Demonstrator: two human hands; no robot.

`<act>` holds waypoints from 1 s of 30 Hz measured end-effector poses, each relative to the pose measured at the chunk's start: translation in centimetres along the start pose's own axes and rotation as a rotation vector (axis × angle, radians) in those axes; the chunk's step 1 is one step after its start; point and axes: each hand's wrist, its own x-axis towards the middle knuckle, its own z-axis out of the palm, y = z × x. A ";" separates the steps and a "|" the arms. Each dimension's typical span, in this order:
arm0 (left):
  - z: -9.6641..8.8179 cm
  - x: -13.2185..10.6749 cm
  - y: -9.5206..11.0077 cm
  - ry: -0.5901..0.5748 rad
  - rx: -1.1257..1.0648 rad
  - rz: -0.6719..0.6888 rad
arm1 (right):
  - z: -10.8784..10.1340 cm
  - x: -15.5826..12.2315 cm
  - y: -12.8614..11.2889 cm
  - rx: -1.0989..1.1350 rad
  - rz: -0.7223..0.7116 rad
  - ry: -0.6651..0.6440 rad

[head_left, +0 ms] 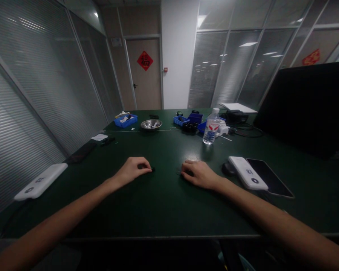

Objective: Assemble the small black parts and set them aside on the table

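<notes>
- Head view: left hand pinches a small black piece, inward from the desk's near edge.
- Right hand curls beside a thin piece; cannot tell its grip.
- Likely small-part handling; next calls for fine fingertip control.

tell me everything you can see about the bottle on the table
The bottle is clear, apparently plastic, with a white cap on and a label marked in red. It seems to hold clear liquid; how much is hard to tell. It stands upright on the dark green table, beyond the right hand, with a blue tray just behind. Neither hand touches it.
</notes>
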 end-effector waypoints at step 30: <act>6.7 1.4 4.4 -0.069 0.054 0.267 | 0.2 -0.3 -1.4 0.114 -0.119 -0.018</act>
